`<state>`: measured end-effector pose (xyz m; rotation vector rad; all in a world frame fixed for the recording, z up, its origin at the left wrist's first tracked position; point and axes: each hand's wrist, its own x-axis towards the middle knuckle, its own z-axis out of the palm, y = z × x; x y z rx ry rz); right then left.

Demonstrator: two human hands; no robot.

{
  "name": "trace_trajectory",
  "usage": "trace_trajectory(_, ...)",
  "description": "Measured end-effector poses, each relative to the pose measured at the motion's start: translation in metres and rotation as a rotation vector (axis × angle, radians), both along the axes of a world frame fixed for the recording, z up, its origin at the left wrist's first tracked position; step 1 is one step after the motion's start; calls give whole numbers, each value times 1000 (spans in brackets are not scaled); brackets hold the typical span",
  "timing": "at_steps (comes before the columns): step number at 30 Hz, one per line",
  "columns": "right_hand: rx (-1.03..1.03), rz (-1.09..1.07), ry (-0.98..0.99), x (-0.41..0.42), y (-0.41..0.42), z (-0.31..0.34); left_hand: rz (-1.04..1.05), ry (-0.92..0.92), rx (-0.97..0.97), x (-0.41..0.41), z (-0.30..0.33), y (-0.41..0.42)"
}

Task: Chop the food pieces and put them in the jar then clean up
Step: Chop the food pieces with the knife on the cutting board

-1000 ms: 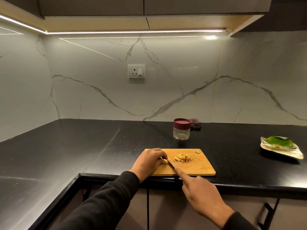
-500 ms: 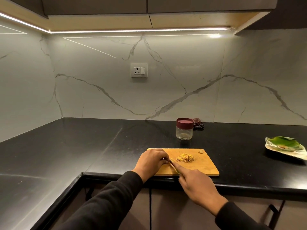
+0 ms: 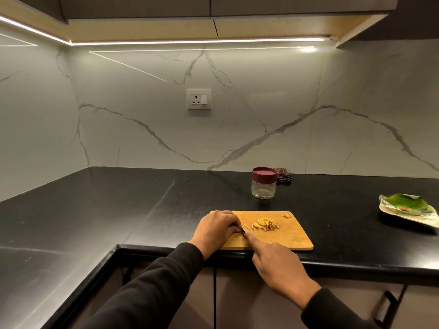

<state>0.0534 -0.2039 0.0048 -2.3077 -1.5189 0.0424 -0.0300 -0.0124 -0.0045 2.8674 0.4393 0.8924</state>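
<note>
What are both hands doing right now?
Left hand: closed, fingers curled on the wooden cutting board; contents hidden.
Right hand: closed on a dark knife, forefinger along it.

1. Cutting board (image 3: pixel 292 236): pale wood, matt, smooth.
2. Jar (image 3: pixel 263 188): clear body, glass or plastic unclear; lid (image 3: pixel 264 174) maroon plastic, satin.
3. Countertop (image 3: pixel 118 210): black stone, polished, faintly speckled.
4. Backsplash (image 3: pixel 261 103): white veined marble look, glossy.
5. Cloth (image 3: pixel 283 176): checked woven fabric.

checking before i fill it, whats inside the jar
Through the jar's clear wall, a few pale bits sit at the bottom; otherwise it looks empty. The maroon lid covers the top.
</note>
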Motion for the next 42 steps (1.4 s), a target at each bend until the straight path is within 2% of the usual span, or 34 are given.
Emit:
trace_trajectory(4,2,-12,-16,-3,-16,-2,1,4,-3,0,-1,1)
trace_trajectory(14,-72,-53,-203,-1,-34,6,-9,31,-24,2,-1,-1)
trace_trajectory(22,-57,-53,-193,-1,-32,0,-33,223,45,4,2,5)
trace_trajectory(29,-42,-59,-182,0,-30,-2,12,112,-47,7,1,2)
trace_trajectory(37,-43,-63,-169,-2,-30,0,-48,245,41,9,0,8)
trace_trajectory(42,-48,-59,-155,-2,-30,1,-21,172,-28,10,0,7)
